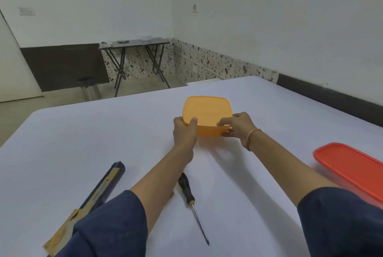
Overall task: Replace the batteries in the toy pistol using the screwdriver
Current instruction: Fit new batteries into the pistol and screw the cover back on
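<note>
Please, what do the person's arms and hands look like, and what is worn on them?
Both arms wear dark navy blue fabric sleeves, left sleeve and right sleeve, ending near the elbows. The left hand and right hand are bare, ungloved. A thin pinkish thread bracelet circles the right wrist.

Both arms reach straight out toward the far middle of the scene, bare from the elbows forward, with dark blue sleeves (pixel 116 225) bunched at the elbows near the camera. The left hand (pixel 185 130) grips the left near corner of an orange container (pixel 207 109), thumb laid on top and fingers wrapped round its side. The right hand (pixel 238 126), a thin band (pixel 251 138) round its wrist, pinches the right near corner, fingers curled over the top edge and thumb beneath.
</note>
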